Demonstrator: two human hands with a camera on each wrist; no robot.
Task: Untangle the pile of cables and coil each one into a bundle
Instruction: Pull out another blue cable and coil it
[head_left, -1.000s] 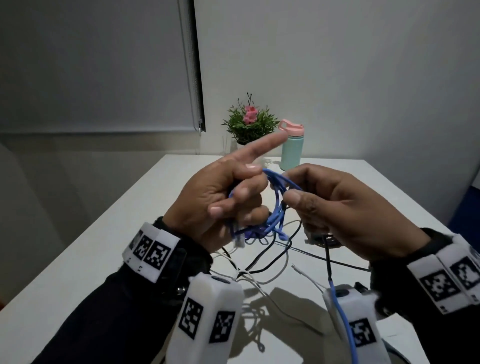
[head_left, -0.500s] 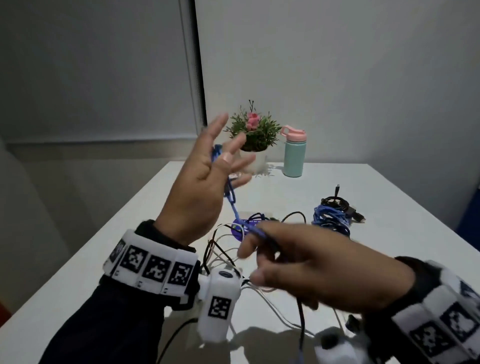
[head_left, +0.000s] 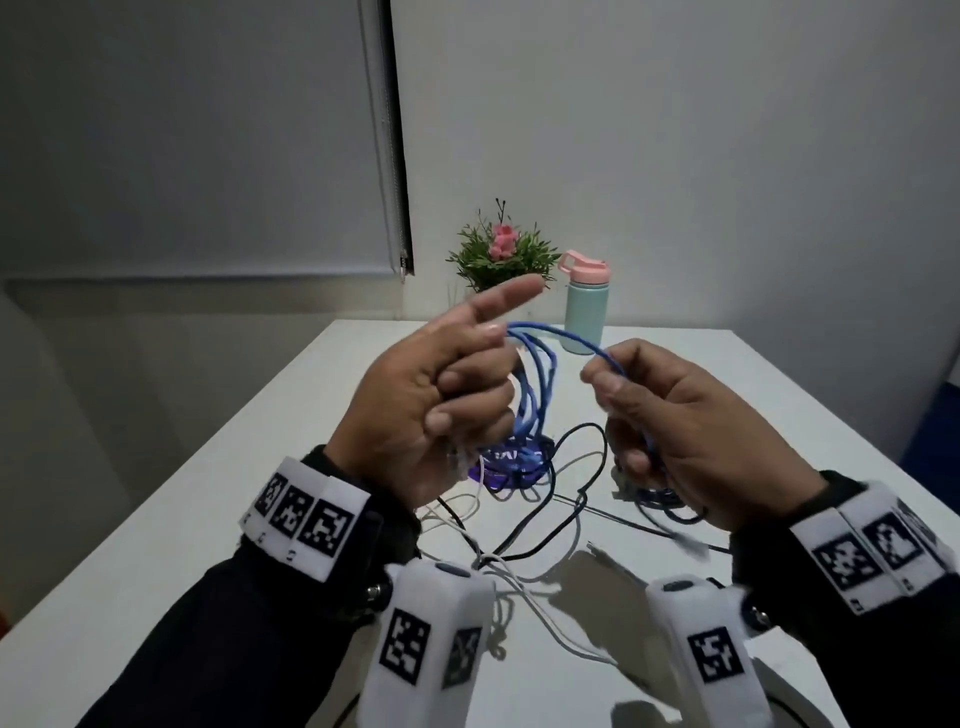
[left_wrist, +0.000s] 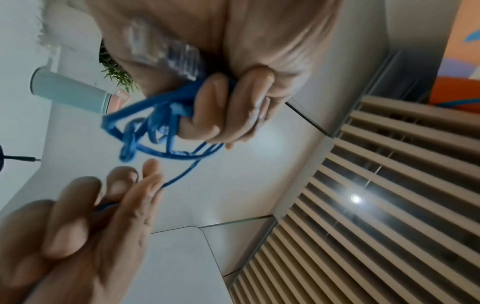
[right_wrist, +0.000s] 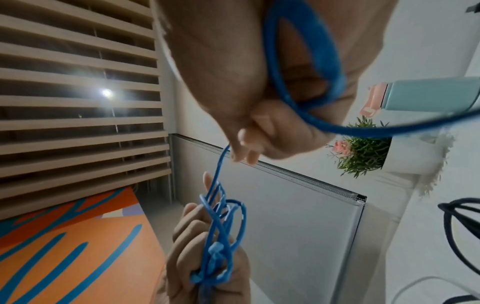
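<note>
I hold a blue cable (head_left: 535, 395) above the table. My left hand (head_left: 467, 400) grips several loops of it in curled fingers, index finger pointing out. In the left wrist view the loops (left_wrist: 155, 127) hang from those fingers (left_wrist: 221, 115), and a clear plug (left_wrist: 166, 51) lies against the palm. My right hand (head_left: 605, 371) pinches the free strand just right of the loops. The right wrist view shows that strand (right_wrist: 219, 168) running from the pinch down to the left hand (right_wrist: 207, 257). A tangle of black cable (head_left: 571, 499) and white cable (head_left: 467, 514) lies on the table (head_left: 234, 519) beneath.
A potted plant (head_left: 498, 254) and a mint bottle (head_left: 584, 317) with a pink lid stand at the table's far edge. A purple item (head_left: 493, 470) lies among the cables. A dark blue bundle (head_left: 660, 501) sits partly hidden behind my right hand.
My left hand came down from its raised, spread pose and closed on the loops. My right hand rose from low over the table to level with it, laying the strand across.
</note>
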